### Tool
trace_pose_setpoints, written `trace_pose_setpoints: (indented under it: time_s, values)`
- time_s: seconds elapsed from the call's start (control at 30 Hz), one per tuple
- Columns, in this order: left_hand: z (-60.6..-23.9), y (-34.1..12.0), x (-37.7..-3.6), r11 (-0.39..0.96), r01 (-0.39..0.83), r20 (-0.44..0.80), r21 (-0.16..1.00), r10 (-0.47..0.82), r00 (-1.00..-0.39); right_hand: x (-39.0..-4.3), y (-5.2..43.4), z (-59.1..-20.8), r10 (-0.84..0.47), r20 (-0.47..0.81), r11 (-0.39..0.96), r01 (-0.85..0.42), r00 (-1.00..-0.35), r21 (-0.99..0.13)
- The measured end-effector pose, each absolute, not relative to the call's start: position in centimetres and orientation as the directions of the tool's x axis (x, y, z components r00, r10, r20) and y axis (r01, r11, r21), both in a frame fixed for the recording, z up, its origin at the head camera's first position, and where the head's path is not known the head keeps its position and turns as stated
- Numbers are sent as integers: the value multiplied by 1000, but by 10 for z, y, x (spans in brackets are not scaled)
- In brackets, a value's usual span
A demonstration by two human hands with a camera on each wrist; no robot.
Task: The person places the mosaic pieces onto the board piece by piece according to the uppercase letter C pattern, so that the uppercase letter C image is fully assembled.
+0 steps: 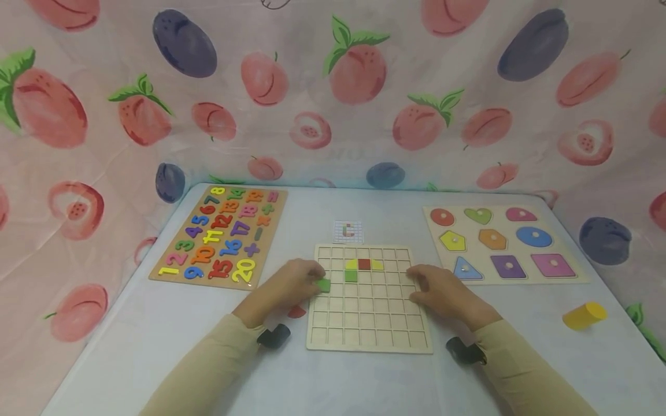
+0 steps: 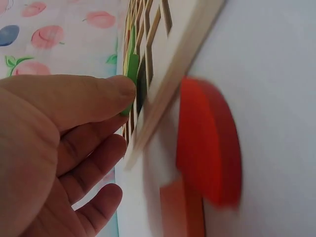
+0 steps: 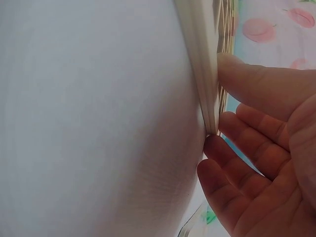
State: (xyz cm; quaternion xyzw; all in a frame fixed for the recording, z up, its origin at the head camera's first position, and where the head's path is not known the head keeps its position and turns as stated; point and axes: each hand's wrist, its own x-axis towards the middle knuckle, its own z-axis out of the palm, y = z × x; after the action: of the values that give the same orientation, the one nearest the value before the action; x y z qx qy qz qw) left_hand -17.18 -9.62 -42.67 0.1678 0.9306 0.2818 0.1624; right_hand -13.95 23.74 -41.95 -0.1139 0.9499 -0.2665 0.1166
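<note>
Pinching: left hand (image 1: 288, 287), thumb and fingers clamped on small green square tile (image 1: 324, 285)
Tile place: wooden grid board (image 1: 368, 323), nine o'clock edge
Right hand (image 1: 441, 290): loose fingers apart, steadying board's three o'clock edge

A: What covers the person's arms?
B: Long, plain beige fabric sleeves (image 1: 208, 364) reach down to each wrist; the left hand (image 1: 291, 286) and right hand (image 1: 442, 292) are bare.

A: Anything worn at the wrists?
B: A small black device (image 1: 274, 336) sits under the left wrist and another small black unit (image 1: 465, 351) under the right, probably the strapped-on cameras, though detail is too small to confirm.
</note>
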Motion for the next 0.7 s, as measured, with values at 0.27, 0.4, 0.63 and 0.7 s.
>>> trace_pose_setpoints:
  time_s: [0.27,0.4,0.63,0.7]
  values:
    - [-427,-78,-172,763,298,-168,575,466,-869,-139,237,-419,-280,-156,833,-159,-947,-529]
    - [-427,-71,-171,748,328,-144,577,488,-861,-139,237,-419,-281,-157,835,-160,-947,-527]
    - [-426,-64,-170,735,368,-100,570,506,-857,-139,236,-419,-277,-162,837,-155,-947,-525]
    - [-426,-62,-170,732,366,-100,575,507,-856,-139,236,-419,-277,-162,838,-155,-947,-524]
